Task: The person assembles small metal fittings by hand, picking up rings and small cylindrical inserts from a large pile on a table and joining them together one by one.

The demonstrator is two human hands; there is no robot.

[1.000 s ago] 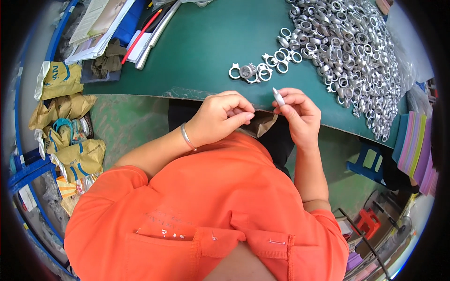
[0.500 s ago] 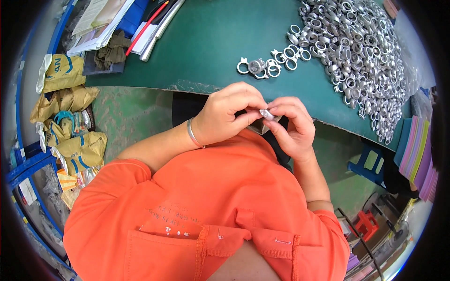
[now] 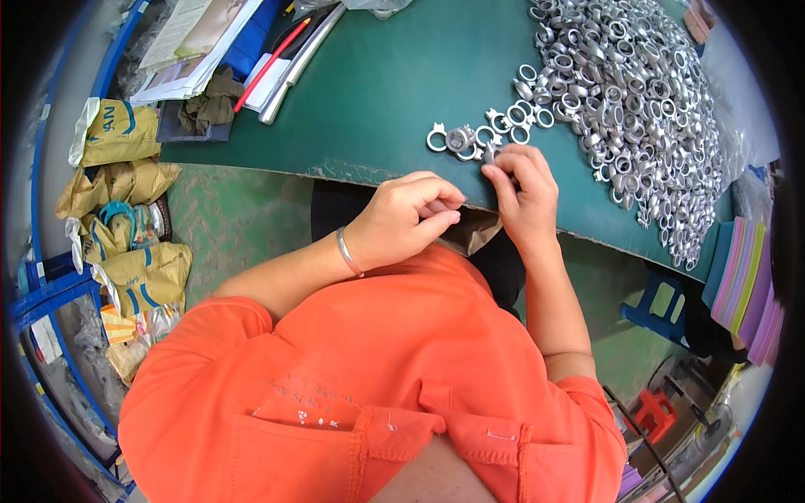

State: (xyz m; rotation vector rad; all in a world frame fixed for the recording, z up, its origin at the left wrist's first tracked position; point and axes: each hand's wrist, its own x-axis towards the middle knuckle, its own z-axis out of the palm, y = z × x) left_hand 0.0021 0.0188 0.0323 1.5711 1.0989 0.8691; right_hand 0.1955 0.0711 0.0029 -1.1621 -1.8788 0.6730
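Observation:
At the table's near edge, my right hand (image 3: 528, 194) pinches a silver metal ring part (image 3: 491, 152) between thumb and fingertips. This part is close beside a small group of loose ring parts (image 3: 461, 139) on the green tabletop (image 3: 377, 109). My left hand (image 3: 409, 211) is just in front of the edge, over my lap. Its fingers are curled in towards the thumb, and whatever they may hold is hidden. Below and between my hands, a brown open container (image 3: 476, 236) shows in part.
A large heap of silver ring parts (image 3: 629, 101) covers the table's right side. Papers (image 3: 197, 42), a red pen (image 3: 272, 63) and a dark cloth (image 3: 210, 102) lie at the far left. Yellow-brown bags (image 3: 142, 272) stand left; a blue stool (image 3: 656, 306) is below the table at right.
My hands have come apart. My right hand has carried the ring part forward and up to the small group on the table, while my left hand stays near its former place.

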